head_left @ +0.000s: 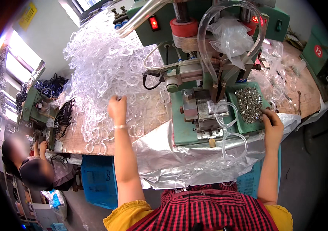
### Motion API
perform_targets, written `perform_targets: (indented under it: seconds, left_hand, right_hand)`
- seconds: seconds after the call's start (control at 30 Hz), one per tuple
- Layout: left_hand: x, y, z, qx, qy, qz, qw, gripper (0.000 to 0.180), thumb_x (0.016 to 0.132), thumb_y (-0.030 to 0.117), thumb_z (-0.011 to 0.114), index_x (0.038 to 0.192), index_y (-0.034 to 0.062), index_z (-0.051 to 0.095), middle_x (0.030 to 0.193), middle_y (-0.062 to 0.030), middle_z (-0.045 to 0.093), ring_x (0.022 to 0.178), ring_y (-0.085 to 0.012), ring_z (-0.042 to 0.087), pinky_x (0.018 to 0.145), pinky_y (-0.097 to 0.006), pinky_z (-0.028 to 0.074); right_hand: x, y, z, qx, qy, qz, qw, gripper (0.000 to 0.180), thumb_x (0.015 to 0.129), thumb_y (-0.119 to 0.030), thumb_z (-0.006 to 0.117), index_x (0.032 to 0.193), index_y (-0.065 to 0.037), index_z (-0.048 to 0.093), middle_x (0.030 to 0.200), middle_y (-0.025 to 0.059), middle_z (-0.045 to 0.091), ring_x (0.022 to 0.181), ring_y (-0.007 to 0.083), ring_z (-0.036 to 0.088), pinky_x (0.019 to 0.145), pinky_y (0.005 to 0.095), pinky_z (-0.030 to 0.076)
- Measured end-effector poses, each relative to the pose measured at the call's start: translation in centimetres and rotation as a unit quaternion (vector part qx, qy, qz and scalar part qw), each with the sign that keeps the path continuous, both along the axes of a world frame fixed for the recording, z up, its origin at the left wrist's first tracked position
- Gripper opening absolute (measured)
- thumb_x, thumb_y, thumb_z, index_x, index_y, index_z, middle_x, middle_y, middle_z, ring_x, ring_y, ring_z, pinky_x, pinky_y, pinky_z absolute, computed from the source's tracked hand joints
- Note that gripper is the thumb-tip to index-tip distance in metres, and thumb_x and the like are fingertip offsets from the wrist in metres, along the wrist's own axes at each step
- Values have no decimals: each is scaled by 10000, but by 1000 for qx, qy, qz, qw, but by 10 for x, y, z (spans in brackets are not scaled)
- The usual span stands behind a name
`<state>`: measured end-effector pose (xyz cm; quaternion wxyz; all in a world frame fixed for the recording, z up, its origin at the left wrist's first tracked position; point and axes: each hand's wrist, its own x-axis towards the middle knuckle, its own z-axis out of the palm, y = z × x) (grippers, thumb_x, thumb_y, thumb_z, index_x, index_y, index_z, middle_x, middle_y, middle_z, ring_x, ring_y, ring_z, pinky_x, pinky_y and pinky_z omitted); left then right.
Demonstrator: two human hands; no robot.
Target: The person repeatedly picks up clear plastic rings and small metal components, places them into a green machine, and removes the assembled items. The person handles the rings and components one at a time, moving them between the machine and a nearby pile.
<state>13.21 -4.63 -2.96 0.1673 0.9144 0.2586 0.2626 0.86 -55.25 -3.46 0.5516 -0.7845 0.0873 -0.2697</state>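
Observation:
My left hand (117, 107) is closed, its fingers curled at the near part of a large pile of clear plastic looped pieces (106, 57). Whatever it may hold does not show. At the right edge of a green tray (231, 92) filled with small shiny metal parts (249, 104), my right hand (273, 125) has its thumb and fingers drawn together; anything between them is too small to make out. Between my hands, a clear plastic frame with round loops (235, 147) hangs from the metal fixture (204, 109) of a green press machine (183, 92).
Silvery sheeting (156, 148) covers the table's front edge, with more clear loops on it. A blue crate (98, 179) stands below left. Clear hoses (200, 42) and a plastic bag (231, 38) hang on the press. A co-worker (37, 169) sits at another green machine on the left.

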Motion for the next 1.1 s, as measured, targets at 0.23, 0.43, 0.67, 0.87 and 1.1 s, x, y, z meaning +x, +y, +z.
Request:
perform_targets:
  seconds: [0.23,0.43,0.67,0.87,1.1]
  left_hand:
    - [-47,10,-16,-477,-179,-83,857,157,838,143,671,887,5,617,719,-74,636,601,-121,578,473,-262,445]
    - [-82,-36,-27,-540,-366,-131,746,219,895,65,602,1103,0,625,932,-55,640,797,-137,579,700,-259,466]
    - [-108,-134,87,-655,-354,-384,547,352,980,256,514,1199,-17,556,1013,-93,593,822,-157,519,768,-292,442]
    - [-130,-175,116,-502,-386,-503,589,417,950,335,483,1123,-28,594,972,-114,605,669,-158,519,565,-259,454]
    - [-104,-213,84,57,-287,-732,616,212,764,72,609,967,57,669,1121,-163,655,921,-281,664,753,-369,570]
  right_hand:
    - [18,54,83,1,-11,252,968,249,806,12,622,1054,16,647,930,70,669,887,138,621,788,259,475]
    - [46,113,83,169,-19,267,949,443,740,3,673,1158,42,532,866,66,649,827,134,625,746,269,484]
    - [45,115,94,324,26,349,879,451,752,36,672,1176,43,518,886,58,624,847,115,603,785,243,473]
    - [23,126,95,305,0,323,896,447,815,5,614,1248,11,503,1140,110,631,1064,193,604,930,305,465]
    - [-17,20,32,-312,31,-50,948,286,691,-154,743,944,-41,670,926,117,638,922,319,573,851,415,446]
